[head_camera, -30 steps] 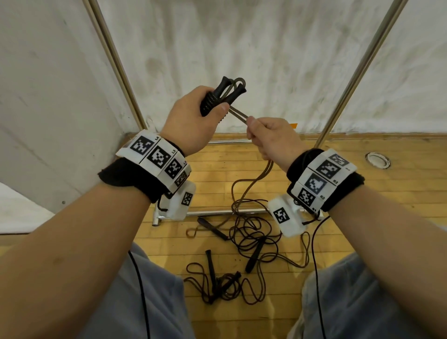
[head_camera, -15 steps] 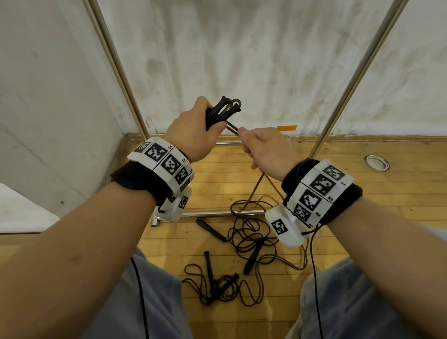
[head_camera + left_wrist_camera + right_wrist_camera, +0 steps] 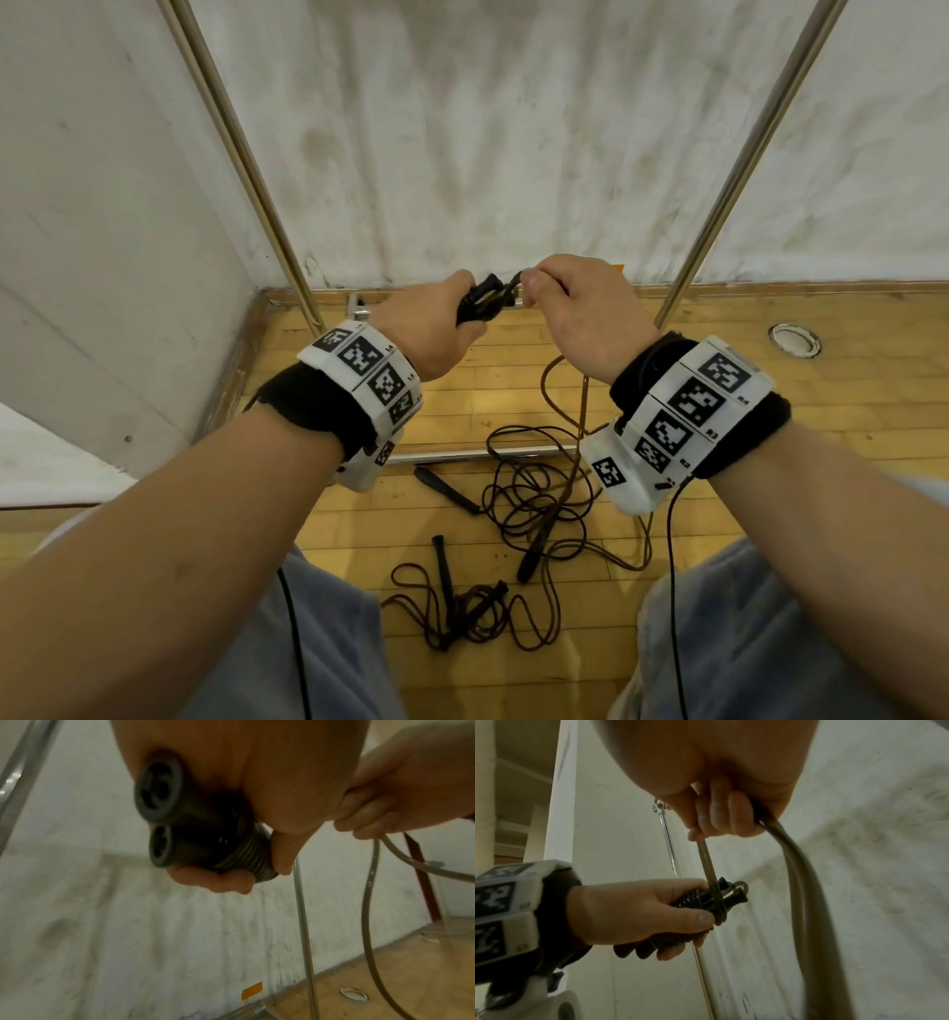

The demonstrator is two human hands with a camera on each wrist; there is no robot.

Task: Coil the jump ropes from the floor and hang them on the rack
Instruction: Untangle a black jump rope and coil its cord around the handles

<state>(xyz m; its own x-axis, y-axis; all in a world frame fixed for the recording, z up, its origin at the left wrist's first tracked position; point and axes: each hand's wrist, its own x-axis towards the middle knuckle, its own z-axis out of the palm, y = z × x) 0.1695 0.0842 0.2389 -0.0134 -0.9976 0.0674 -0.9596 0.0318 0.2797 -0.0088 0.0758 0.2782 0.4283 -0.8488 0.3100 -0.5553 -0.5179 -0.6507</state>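
Gripping: paired black handles (image 3: 180, 833) are clasped in the left hand (image 3: 426, 329), mostly hidden.
Cord: brown rope (image 3: 709, 862) is pinched by right hand (image 3: 580, 318) fingertips (image 3: 721, 815), wound round the handles.

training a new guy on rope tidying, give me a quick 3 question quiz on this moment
1. True or false: the left hand grips two black handles together.
2. What does the right hand pinch? A) a loose handle B) the rope C) the rack pole
3. Fill in: the other ropes lie on the ____.

Key: 1 true; 2 B; 3 floor
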